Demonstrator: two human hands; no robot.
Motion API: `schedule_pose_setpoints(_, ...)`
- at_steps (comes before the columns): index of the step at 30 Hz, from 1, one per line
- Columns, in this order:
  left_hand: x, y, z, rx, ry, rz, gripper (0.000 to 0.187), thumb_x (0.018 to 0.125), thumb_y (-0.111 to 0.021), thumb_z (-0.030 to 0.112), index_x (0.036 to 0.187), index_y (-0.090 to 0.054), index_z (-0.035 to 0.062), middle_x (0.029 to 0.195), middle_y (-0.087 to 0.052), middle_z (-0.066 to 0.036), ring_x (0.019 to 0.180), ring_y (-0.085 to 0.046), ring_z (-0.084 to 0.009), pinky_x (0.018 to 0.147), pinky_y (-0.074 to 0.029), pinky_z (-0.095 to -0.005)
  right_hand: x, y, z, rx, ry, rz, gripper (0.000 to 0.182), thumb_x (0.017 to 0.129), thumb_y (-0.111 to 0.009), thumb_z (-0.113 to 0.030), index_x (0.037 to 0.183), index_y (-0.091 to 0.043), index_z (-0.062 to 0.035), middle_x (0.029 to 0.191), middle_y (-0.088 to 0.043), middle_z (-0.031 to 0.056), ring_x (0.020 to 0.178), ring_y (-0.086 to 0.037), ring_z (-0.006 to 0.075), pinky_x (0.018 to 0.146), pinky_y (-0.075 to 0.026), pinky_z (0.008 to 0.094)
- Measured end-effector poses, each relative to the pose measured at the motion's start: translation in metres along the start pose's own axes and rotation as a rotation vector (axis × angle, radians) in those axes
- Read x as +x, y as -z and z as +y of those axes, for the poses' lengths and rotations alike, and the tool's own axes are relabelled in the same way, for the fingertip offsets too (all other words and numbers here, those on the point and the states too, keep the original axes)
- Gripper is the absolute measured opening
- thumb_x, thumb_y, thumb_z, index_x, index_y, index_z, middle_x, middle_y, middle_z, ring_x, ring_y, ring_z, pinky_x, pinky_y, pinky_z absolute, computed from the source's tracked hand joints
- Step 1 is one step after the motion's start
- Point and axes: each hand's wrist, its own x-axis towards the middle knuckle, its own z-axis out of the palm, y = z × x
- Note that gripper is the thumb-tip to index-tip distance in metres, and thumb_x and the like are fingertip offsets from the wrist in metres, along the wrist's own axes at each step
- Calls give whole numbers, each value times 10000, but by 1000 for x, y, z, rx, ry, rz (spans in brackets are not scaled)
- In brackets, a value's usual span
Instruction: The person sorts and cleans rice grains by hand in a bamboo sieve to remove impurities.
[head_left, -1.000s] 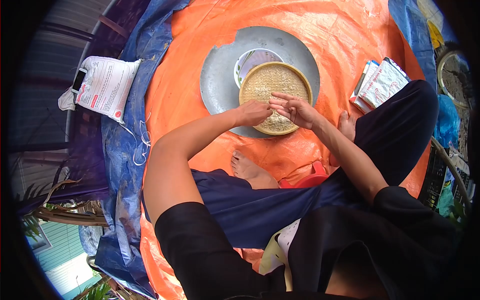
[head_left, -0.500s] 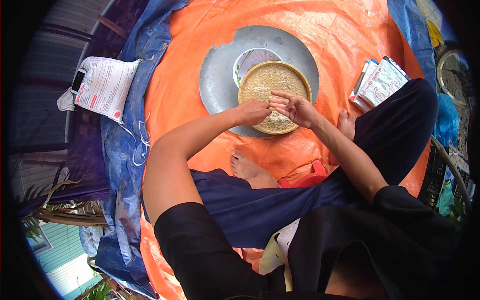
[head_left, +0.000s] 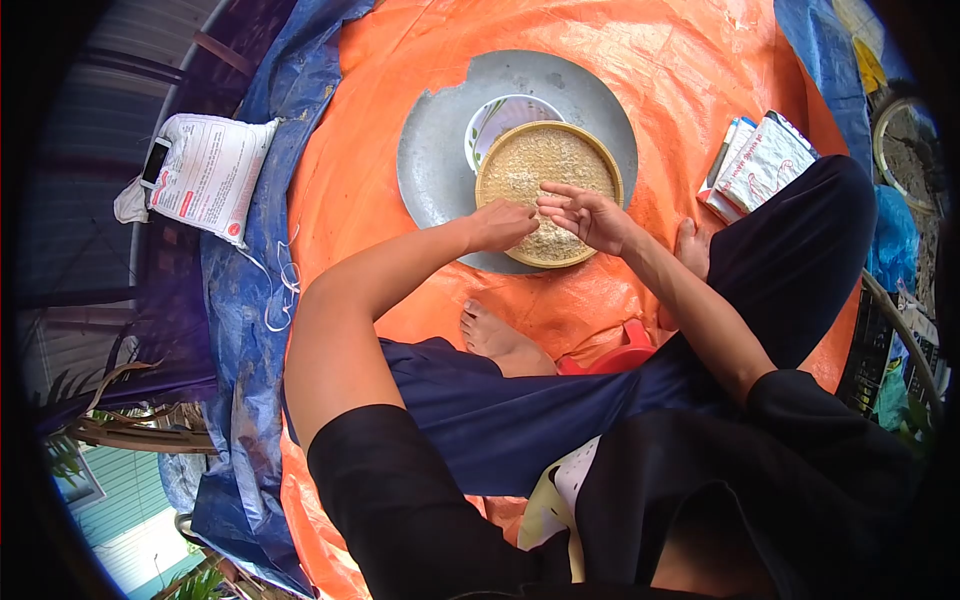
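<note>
A round woven basket (head_left: 612,170) holds a layer of pale grains (head_left: 530,180) and rests partly over a white bowl with a leaf pattern (head_left: 495,122). Both are on a large round grey metal tray (head_left: 430,150) with a broken edge. Over the basket's near left side, my left hand (head_left: 503,225) has its fingers pinched together; whatever they hold is too small to make out. My right hand (head_left: 590,218) is beside it above the grains, palm turned up with fingers stretched out. The two hands' fingertips almost meet.
An orange tarp (head_left: 370,110) covers the ground, with a blue tarp (head_left: 245,330) along the left. A white printed sack (head_left: 215,175) with a phone (head_left: 156,162) on it lies left. Folded printed bags (head_left: 755,165) lie right. A red plastic object (head_left: 625,355) is by my legs.
My left hand has shifted very slightly to the left. The right hand, basket and tray look the same.
</note>
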Motion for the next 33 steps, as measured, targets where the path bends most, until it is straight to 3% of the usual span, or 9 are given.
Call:
schedule_pose_setpoints(6, -6, -11, -4, 39, 20, -9, 107, 765, -603, 102, 799, -565, 9, 845, -595, -153, 778, -634, -329, 631, -493, -449, -2, -4, -1, -47, 0, 0, 525, 898, -430, -15, 1401, -300, 65, 1295, -506, 244, 1161, -569, 257, 961, -505, 282)
schedule_pose_setpoints(9, -5, -1, 3, 22, 76, -125, 76, 775, -578, 57, 827, -611, 12, 900, -612, -165, 823, -645, -337, 675, -508, -444, -3, -4, -2, -65, -14, -4, 501, 930, -451, -67, 1402, -323, 42, 1287, -518, 236, 1167, -567, 285, 959, -507, 300)
schedule_pose_setpoints(17, -2, 3, 1, -10, 57, -126, 66, 757, -586, 67, 786, -610, 12, 788, -636, -160, 758, -652, -337, 645, -508, -452, -3, -6, -1, -83, -13, -16, 483, 977, -454, -191, 1402, -353, 16, 1314, -506, 235, 1178, -559, 298, 988, -487, 336)
schedule_pose_setpoints(26, -3, -5, -3, 1, 25, -70, 119, 753, -607, 107, 786, -556, 3, 763, -607, -155, 717, -627, -337, 605, -485, -458, -1, -3, 1, -42, -7, -6, 507, 971, -467, -203, 1410, -334, 12, 1322, -500, 229, 1152, -571, 264, 1018, -461, 342)
schedule_pose_setpoints(33, -4, -7, -3, 12, 26, -84, 133, 763, -609, 121, 792, -555, 3, 776, -600, -148, 746, -625, -332, 616, -488, -454, -1, -4, 2, -44, 18, -16, 506, 975, -451, -171, 1416, -304, 29, 1353, -471, 224, 1221, -524, 285, 1028, -455, 347)
